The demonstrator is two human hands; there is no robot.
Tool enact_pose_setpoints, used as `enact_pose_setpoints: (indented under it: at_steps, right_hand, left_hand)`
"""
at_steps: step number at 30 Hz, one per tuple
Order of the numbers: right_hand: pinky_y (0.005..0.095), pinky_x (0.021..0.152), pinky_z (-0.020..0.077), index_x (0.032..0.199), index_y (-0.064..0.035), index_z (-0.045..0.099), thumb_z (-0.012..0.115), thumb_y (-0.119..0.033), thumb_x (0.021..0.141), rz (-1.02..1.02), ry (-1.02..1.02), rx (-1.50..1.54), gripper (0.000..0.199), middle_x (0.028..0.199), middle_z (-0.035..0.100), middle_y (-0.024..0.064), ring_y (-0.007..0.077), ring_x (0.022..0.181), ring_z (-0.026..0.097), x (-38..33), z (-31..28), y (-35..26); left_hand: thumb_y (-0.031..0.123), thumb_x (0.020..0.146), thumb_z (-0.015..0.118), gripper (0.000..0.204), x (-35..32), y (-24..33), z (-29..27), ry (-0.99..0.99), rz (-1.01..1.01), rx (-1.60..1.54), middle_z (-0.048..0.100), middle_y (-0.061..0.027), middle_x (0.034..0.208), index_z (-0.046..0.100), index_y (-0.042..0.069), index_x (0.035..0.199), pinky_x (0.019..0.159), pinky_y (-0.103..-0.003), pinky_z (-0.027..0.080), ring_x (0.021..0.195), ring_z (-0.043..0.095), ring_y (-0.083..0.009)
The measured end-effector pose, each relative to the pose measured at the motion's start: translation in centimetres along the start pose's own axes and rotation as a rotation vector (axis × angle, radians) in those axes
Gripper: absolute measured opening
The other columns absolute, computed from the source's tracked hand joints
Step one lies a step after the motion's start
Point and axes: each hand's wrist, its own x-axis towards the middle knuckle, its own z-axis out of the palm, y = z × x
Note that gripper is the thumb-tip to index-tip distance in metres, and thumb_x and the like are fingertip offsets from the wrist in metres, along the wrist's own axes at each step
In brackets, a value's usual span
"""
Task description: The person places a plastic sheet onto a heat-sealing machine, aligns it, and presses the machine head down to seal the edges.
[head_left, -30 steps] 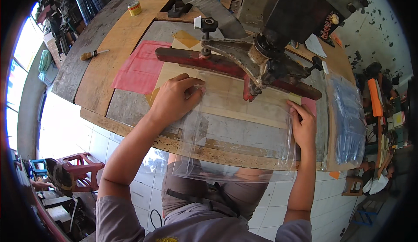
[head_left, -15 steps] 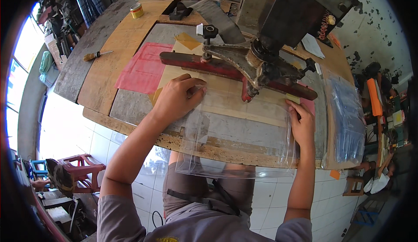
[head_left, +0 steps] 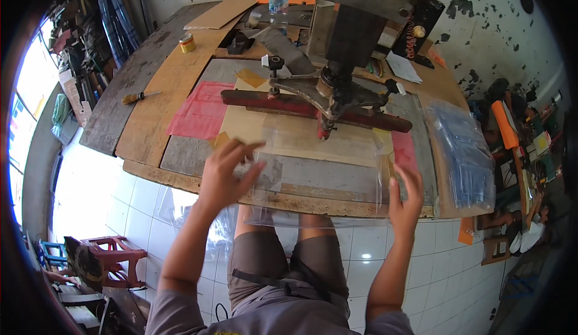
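A clear plastic sheet [head_left: 328, 181] lies on the grey work plate under the press, its near edge hanging past the table's front. My left hand [head_left: 227, 175] hovers by the sheet's left edge, thumb and fingers apart with nothing in them. Beside its right edge is my right hand [head_left: 407, 199], thumb and fingertips spread; no grip on the plastic shows. Above the sheet's far part stands the long red-and-dark press bar [head_left: 361, 118] with its metal bracket. Beneath the bar lies a beige sheet [head_left: 241, 121], with red sheeting [head_left: 198, 111] at its left.
Clear bluish plastic pieces [head_left: 460, 154] are stacked on a board at the right. To the left lie a screwdriver [head_left: 139, 97] and a small yellow tin [head_left: 187, 43]. A water bottle [head_left: 278, 8] stands at the back. A red stool [head_left: 117, 261] is on the floor.
Both hands have drawn back toward me, away from the press bar, and the left hand's fingers have opened. The whole view has shifted, showing more of the back wall.
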Motion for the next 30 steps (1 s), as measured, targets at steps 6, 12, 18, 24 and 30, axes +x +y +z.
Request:
enact_pose_setpoints:
  at_steps: [6, 12, 18, 24, 30]
  right_hand:
    - [0.046, 0.098, 0.0489, 0.114, -0.004, 0.073, 0.075, -0.007, 0.09, -0.138, 0.084, -0.011, 0.024, 0.115, 0.068, 0.012, 0.0322, 0.112, 0.063, -7.6, -1.3, -8.5]
    - [0.0483, 0.109, 0.0425, 0.129, -0.0045, 0.066, 0.079, -0.011, 0.086, -0.205, 0.029, 0.211, 0.045, 0.131, 0.062, 0.0112, 0.0361, 0.128, 0.056, -9.6, 1.7, -12.9]
    - [0.0473, 0.111, 0.0429, 0.133, -0.0008, 0.062, 0.073, -0.002, 0.09, -0.018, 0.056, 0.386, 0.045, 0.135, 0.058, 0.0159, 0.0336, 0.131, 0.054, -7.4, 2.6, -13.4]
    - [0.0387, 0.105, 0.0424, 0.131, -0.0032, 0.062, 0.071, -0.002, 0.091, 0.04, 0.082, 0.407, 0.04, 0.135, 0.06, 0.012, 0.0255, 0.126, 0.056, -7.1, 2.4, -13.5]
    - [0.0352, 0.1, 0.0398, 0.131, -0.0061, 0.062, 0.072, -0.005, 0.092, 0.069, 0.095, 0.414, 0.04, 0.135, 0.061, 0.0076, 0.02, 0.123, 0.055, -6.7, 2.6, -13.4]
  left_hand:
    - [0.03, 0.071, 0.096, 0.045, -9.9, 9.7, 2.4, -0.026, 0.418, 0.044, 0.069, -0.0036, 0.098, 0.071, 0.01, 0.103, 0.068, -0.035, 0.051, 0.076, 0.063, -0.0221]
    - [0.022, 0.083, 0.094, 0.074, -13.9, 13.9, 7.1, -0.068, -0.338, -0.684, 0.069, -0.008, 0.103, 0.049, 0.002, 0.138, 0.081, -0.027, 0.05, 0.095, 0.066, -0.0152]
    - [0.015, 0.086, 0.09, 0.072, -12.5, 13.7, 6.5, -0.089, -0.289, -0.794, 0.069, -0.0082, 0.113, 0.048, 0.001, 0.142, 0.077, -0.028, 0.053, 0.094, 0.066, -0.0139]
    - [0.005, 0.085, 0.084, 0.05, -12.7, 13.8, 6.6, -0.014, -0.11, -0.644, 0.069, -0.013, 0.12, 0.061, 0.001, 0.129, 0.073, -0.03, 0.054, 0.094, 0.07, -0.0183]
    - [0.006, 0.083, 0.086, 0.041, -12.3, 14.1, 6.1, -0.004, -0.08, -0.564, 0.069, -0.0109, 0.116, 0.069, 0.004, 0.119, 0.072, -0.03, 0.055, 0.091, 0.07, -0.0189]
